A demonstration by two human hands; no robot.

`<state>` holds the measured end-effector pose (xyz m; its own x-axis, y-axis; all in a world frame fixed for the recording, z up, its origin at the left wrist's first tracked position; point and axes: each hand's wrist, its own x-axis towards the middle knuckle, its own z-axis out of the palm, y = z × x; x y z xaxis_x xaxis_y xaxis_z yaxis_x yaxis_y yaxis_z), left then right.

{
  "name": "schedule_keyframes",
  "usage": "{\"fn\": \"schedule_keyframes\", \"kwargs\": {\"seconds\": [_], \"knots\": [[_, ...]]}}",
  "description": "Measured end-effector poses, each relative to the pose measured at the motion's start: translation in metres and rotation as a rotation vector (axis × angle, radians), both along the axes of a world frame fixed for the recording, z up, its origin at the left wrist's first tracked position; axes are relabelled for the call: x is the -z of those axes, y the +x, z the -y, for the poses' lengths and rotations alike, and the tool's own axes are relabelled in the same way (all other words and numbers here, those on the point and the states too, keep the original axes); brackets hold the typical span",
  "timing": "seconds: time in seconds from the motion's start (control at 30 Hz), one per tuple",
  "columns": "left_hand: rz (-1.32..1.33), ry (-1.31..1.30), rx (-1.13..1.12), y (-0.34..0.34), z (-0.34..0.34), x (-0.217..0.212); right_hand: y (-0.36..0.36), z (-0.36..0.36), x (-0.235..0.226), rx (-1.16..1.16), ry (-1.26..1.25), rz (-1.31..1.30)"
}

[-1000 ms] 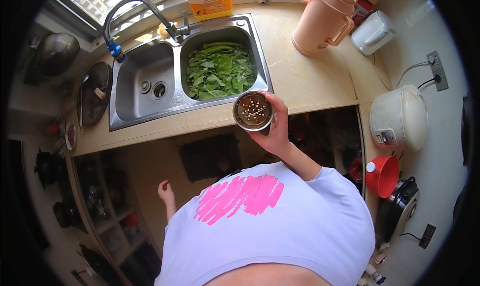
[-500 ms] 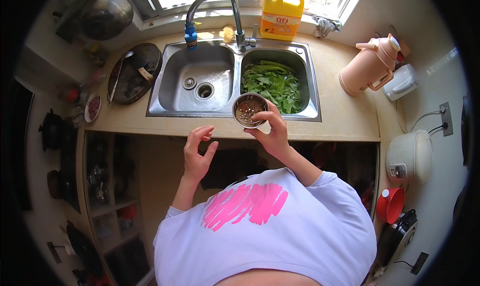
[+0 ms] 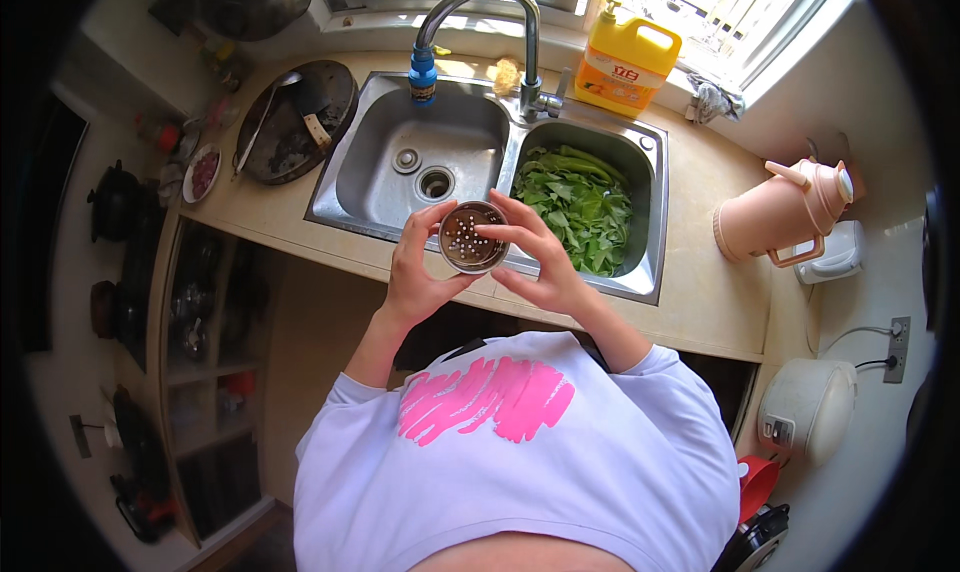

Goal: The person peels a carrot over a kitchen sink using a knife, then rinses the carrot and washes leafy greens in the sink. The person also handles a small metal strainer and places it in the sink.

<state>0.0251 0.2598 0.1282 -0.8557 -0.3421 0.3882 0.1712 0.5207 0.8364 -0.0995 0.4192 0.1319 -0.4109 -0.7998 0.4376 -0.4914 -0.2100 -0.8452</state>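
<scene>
Fingers of my left hand point(image 3: 415, 269) and right hand point(image 3: 553, 264) curve round opposite sides of a round, silvery metal cup point(image 3: 466, 264) near the grey steel double sink point(image 3: 455, 132), holding it raised but not yet set down, its pale dots point(image 3: 466, 238) perhaps grains, perhaps strainer holes.

Window point(image 3: 735, 22): overexposed, main daylight source
Worktop point(image 3: 715, 297): brightly lit
Sink point(image 3: 450, 142): metallic glare
Cupboard point(image 3: 220, 372): deep shadow
Rim: black, straight edges bending
</scene>
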Motion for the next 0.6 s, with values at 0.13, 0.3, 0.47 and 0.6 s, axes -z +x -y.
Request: {"fn": "schedule_keyframes", "kwargs": {"seconds": [0.13, 0.3, 0.47, 0.6], "knots": [[0.031, -0.23, -0.011, -0.012, 0.004, -0.005, -0.028, 0.018, -0.001, 0.144, 0.145, -0.38], [0.02, -0.183, 0.09, -0.028, 0.01, 0.002, -0.029, 0.041, -0.007, 0.177, 0.218, -0.586], [-0.031, -0.197, 0.176, -0.041, 0.029, 0.011, -0.032, 0.054, 0.006, 0.245, 0.23, -0.605], [-0.075, -0.267, 0.2, -0.047, 0.051, 0.011, -0.035, 0.055, 0.003, 0.328, 0.227, -0.478]]}}
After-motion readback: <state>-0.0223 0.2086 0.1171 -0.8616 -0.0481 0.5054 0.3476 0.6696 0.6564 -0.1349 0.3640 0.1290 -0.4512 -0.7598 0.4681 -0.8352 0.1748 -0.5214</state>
